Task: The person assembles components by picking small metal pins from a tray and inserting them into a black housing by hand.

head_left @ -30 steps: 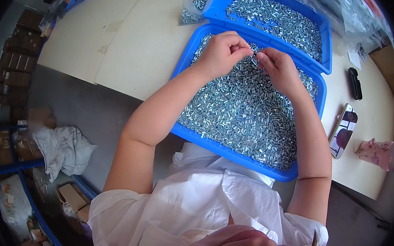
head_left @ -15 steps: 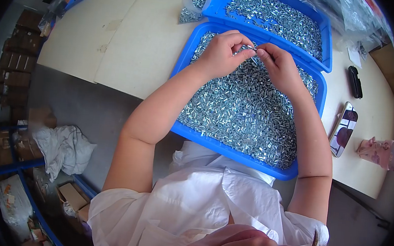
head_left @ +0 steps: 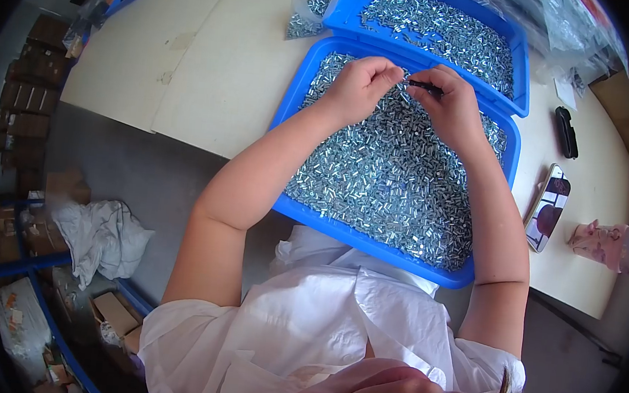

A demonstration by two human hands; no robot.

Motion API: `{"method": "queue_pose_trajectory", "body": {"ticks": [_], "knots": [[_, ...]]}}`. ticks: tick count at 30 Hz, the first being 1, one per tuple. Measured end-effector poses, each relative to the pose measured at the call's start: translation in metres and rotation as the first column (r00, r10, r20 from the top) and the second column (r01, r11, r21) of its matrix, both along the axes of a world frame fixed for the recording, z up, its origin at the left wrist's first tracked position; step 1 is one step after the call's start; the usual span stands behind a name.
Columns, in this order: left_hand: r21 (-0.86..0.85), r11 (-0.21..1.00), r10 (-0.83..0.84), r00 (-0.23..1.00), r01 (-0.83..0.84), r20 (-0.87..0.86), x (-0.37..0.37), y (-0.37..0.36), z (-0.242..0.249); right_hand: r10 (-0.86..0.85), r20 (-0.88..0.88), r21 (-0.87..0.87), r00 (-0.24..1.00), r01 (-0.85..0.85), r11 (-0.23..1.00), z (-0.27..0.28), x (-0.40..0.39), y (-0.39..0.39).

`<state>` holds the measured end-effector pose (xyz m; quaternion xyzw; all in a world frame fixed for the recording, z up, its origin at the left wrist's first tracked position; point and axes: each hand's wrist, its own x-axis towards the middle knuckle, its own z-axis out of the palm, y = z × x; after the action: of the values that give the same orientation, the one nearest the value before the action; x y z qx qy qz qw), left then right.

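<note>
Over the far part of a blue tray (head_left: 286,112) heaped with small shiny metal sleeves (head_left: 383,180), both of my hands are raised. My left hand (head_left: 359,92) is closed in a pinch, thumb against fingers; whatever it holds is too small or too hidden to name. Just to its right, my right hand (head_left: 453,107) is closed round a slim black tool (head_left: 426,88), whose tip points toward the left fingertips. A narrow gap separates the two hands.
A second blue tray (head_left: 522,65) of similar metal pieces adjoins the far side. A clear bag (head_left: 305,17) of pieces stands left of it. On the table's right lie a black case (head_left: 566,132), a phone (head_left: 550,208) and a pink patterned cup (head_left: 596,244).
My fingertips, which met at a small piece before, have drawn slightly apart. The black tool in my right hand now shows more clearly.
</note>
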<state>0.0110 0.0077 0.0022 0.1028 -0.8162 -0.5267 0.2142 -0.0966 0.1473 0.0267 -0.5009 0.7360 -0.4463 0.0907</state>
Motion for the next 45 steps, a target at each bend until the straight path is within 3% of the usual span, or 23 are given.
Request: {"method": "queue_pose_trajectory", "body": {"ticks": [1,2,4,5,8,10,14,20,22,23,28,31,35,38,40,41,43,44,45], "knots": [[0.044,0.999,-0.006,0.993,0.011,-0.115,-0.003,-0.001,-0.006,-0.012,-0.011,0.008,1.0,0.012,1.0,0.0,0.0,0.0],[0.043,0.999,-0.008,0.993,0.013,-0.115,-0.002,-0.001,-0.004,-0.013,-0.011,0.007,1.0,0.013,1.0,0.0,0.0,0.0],[-0.182,0.983,0.006,0.995,-0.025,-0.102,0.001,-0.002,0.0,0.0,0.002,-0.002,1.0,0.0,1.0,-0.002,-0.001,-0.001],[-0.181,0.983,0.006,0.995,-0.025,-0.101,0.001,-0.002,-0.001,0.0,0.003,-0.002,1.0,0.0,1.0,-0.002,0.0,-0.001],[-0.134,0.99,0.033,0.999,-0.037,-0.031,0.0,-0.004,-0.002,0.013,-0.017,0.023,1.0,-0.013,1.0,0.0,0.001,-0.001],[0.009,1.0,0.023,1.0,-0.023,-0.02,0.0,-0.002,-0.002,0.005,-0.007,0.023,1.0,-0.005,1.0,0.0,0.001,-0.001],[-0.139,0.99,0.013,0.999,-0.017,-0.029,0.001,-0.005,-0.003,-0.002,-0.008,0.021,1.0,0.002,1.0,0.001,0.0,0.0],[0.029,0.998,0.051,0.999,-0.05,-0.019,0.001,-0.004,0.001,-0.001,-0.011,0.019,1.0,0.001,1.0,0.001,0.001,-0.001],[-0.152,0.987,0.039,0.998,-0.046,-0.05,0.003,-0.004,0.002,-0.003,-0.021,0.01,1.0,0.003,1.0,0.001,0.0,-0.001],[-0.152,0.987,0.039,0.998,-0.046,-0.05,0.003,-0.004,0.003,-0.003,-0.021,0.011,1.0,0.003,1.0,0.0,0.0,-0.001],[-0.066,0.996,0.065,0.996,-0.061,0.059,0.002,-0.006,0.005,0.019,-0.001,0.011,1.0,-0.018,1.0,0.0,0.001,-0.001],[0.057,0.998,-0.014,1.0,0.015,-0.017,-0.001,-0.007,-0.004,-0.001,-0.007,0.024,1.0,0.002,1.0,0.0,0.0,-0.001],[-0.027,1.0,0.001,1.0,-0.001,0.003,0.003,-0.004,0.001,0.004,-0.003,0.022,1.0,-0.004,1.0,-0.003,-0.001,-0.002],[-0.036,0.999,0.039,0.996,-0.036,0.077,0.002,-0.009,0.001,-0.008,-0.073,-0.043,0.997,0.005,0.999,-0.007,-0.004,-0.002],[0.132,0.991,0.021,0.996,-0.032,0.081,0.001,-0.011,-0.001,-0.122,-0.244,-0.067,0.962,0.108,0.992,-0.003,-0.005,-0.001],[0.133,0.991,0.02,0.997,-0.031,0.081,0.001,-0.01,0.001,-0.122,-0.244,-0.066,0.962,0.109,0.992,-0.001,-0.004,0.0],[0.34,0.94,-0.027,0.999,0.034,-0.027,0.001,-0.007,0.005,-0.106,0.214,-0.104,0.971,0.13,0.986,0.003,-0.004,0.001],[0.341,0.94,-0.025,0.999,0.033,-0.027,0.002,-0.008,0.006,0.07,0.424,-0.34,0.903,0.087,0.936,-0.003,-0.004,-0.004],[0.313,0.95,-0.004,1.0,0.006,-0.007,0.002,-0.009,0.006,0.073,0.424,-0.34,0.903,0.084,0.937,-0.005,-0.006,-0.004]]}}
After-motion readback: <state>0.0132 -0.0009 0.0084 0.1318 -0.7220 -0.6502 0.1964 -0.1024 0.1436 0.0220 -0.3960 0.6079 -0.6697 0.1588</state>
